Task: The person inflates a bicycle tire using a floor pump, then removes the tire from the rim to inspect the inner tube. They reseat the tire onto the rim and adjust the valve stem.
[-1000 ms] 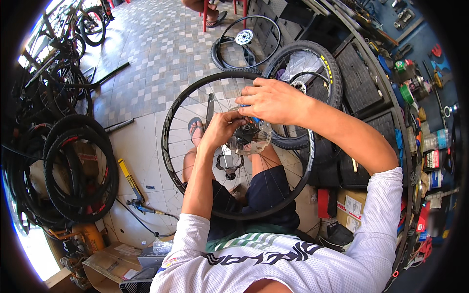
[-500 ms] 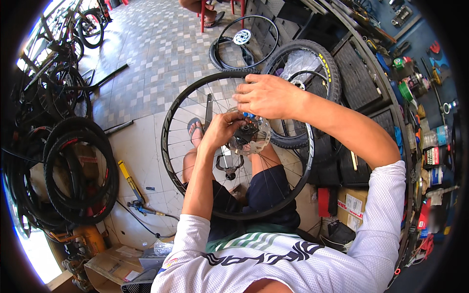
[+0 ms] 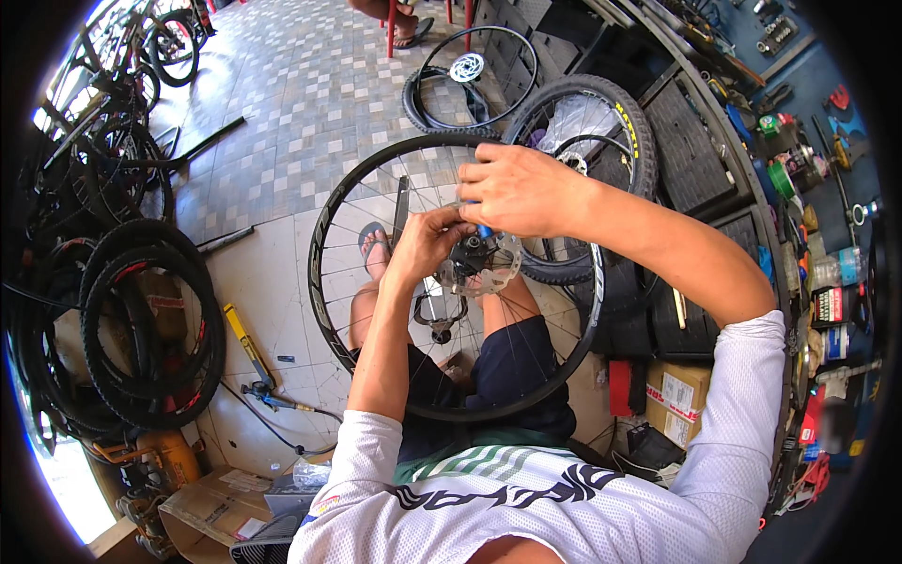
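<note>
A black bicycle wheel [image 3: 318, 273] stands over my lap and knees, its spokes spread around a black hub [image 3: 473, 246]. A silver disc brake rotor [image 3: 508, 268] sits on the hub. My left hand [image 3: 427, 246] is closed in a pinch just beside the hub; what lies between its fingertips is hidden. Above the rotor, my right hand [image 3: 522, 191] is bent with its fingers curled downward, close against the left fingertips. A small blue thing [image 3: 484, 231], perhaps a tool's handle, shows under the right fingers, mostly covered by them.
Several tyres [image 3: 150, 329] are stacked at left, near parked bicycles [image 3: 113, 141]. A yellow tool [image 3: 246, 338] and a brake lever with hose [image 3: 272, 397] lie on the floor. Another tyred wheel [image 3: 639, 141] leans at right, by a crowded workbench [image 3: 799, 188]. A person's foot [image 3: 411, 36] shows far off.
My right hand has shifted slightly, and the blue thing under it now points more downward. My left fingers have moved a little up beside the hub. The wheel stays in place.
</note>
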`<state>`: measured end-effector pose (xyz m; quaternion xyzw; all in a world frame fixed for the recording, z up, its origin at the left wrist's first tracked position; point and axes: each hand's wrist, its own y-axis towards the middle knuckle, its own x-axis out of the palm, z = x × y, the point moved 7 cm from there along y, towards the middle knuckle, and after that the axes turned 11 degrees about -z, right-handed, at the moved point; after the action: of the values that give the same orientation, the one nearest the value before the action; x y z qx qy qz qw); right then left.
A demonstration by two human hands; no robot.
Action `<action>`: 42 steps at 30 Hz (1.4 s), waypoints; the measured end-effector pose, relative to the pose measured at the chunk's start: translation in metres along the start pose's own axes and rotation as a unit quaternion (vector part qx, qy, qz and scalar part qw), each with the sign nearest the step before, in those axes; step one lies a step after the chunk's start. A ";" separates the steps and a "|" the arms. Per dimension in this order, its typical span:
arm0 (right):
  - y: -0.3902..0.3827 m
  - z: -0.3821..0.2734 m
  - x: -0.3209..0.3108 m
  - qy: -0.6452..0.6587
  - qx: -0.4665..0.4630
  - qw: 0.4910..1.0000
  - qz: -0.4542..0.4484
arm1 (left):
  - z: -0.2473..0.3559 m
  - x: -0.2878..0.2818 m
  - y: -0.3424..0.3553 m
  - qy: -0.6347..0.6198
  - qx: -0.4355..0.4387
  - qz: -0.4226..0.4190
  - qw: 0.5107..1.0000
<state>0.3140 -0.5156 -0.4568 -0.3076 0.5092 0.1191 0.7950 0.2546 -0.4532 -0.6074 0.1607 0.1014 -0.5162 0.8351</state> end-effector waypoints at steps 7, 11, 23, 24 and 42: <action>0.006 0.024 0.028 0.298 0.299 0.899 -0.114 | 0.017 0.002 -0.002 -0.001 -0.013 -0.012 1.000; -0.005 0.001 -0.003 -0.053 0.034 0.985 0.163 | 0.005 -0.001 -0.002 -0.042 0.053 0.018 0.998; 0.004 0.021 0.035 0.296 0.234 0.926 0.018 | 0.010 0.002 -0.005 -0.012 0.008 -0.018 1.000; 0.001 0.022 0.029 0.286 0.211 0.934 0.035 | 0.007 0.000 -0.007 -0.020 0.015 -0.011 1.000; -0.004 0.006 -0.001 -0.027 0.023 0.989 0.141 | -0.002 0.002 -0.004 -0.028 0.022 -0.004 0.999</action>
<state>0.3196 -0.5151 -0.4526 -0.2112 0.5285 0.2271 0.7903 0.2521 -0.4556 -0.6105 0.1639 0.0676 -0.5255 0.8321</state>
